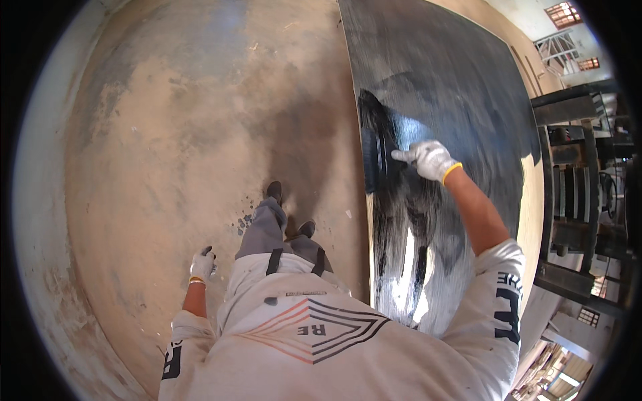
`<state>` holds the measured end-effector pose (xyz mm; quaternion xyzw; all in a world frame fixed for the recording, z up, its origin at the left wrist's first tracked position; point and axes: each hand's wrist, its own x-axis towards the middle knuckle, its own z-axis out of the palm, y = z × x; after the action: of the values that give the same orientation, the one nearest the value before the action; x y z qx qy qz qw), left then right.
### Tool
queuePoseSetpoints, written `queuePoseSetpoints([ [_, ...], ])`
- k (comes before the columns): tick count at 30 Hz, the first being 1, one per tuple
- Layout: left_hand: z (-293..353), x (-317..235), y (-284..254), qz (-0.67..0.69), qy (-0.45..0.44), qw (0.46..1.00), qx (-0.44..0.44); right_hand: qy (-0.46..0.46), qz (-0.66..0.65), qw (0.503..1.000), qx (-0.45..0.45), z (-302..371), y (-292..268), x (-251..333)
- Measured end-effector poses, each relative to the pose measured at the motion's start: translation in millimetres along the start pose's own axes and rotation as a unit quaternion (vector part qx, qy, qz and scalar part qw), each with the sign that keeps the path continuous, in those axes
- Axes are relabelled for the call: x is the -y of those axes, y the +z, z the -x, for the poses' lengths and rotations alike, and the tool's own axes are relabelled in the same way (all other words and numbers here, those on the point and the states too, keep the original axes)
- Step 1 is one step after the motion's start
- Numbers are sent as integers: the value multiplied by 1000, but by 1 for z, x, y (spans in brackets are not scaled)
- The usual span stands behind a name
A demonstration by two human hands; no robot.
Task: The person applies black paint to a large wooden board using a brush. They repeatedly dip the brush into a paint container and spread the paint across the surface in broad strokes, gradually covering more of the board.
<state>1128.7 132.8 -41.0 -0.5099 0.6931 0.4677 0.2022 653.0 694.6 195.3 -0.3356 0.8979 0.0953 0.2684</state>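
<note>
Your right hand (431,160), in a pale glove with a yellow cuff, reaches out over the big black-coated panel (461,100) on your right. Its fingers look closed around the grip of a broad dark brush (376,164), though the grip itself is mostly hidden beneath the glove. The brush lies on the panel close to its left edge, with its long side running along that edge. The coating around it is dark and glossy; nearer your body it turns streaky, with bright white glare between the strokes. Your left hand (202,264) hangs low at your side over the tan floor (154,174), well apart from the panel. Its glove has dark-stained tips (a bit of the black, by the look of it), and you show nothing in it, but I can't tell how far its fingers are parted. Dark spots (245,222) mark the floor just beside your trousers (263,230). A pale wall (43,220) curves along the far left, and a dark rack (592,177) stands beyond the panel on the right.
</note>
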Motion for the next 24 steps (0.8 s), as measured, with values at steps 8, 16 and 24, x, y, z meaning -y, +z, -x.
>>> queuePoseSetpoints([
  [8,39,30,26,-74,-11,996,44,-72,102,989,79,144,77,70],
  [16,27,75,-20,-92,14,995,20,70,12,997,-8,115,75,40],
  [24,52,146,-34,18,54,998,26,-23,107,994,2,226,137,126],
])
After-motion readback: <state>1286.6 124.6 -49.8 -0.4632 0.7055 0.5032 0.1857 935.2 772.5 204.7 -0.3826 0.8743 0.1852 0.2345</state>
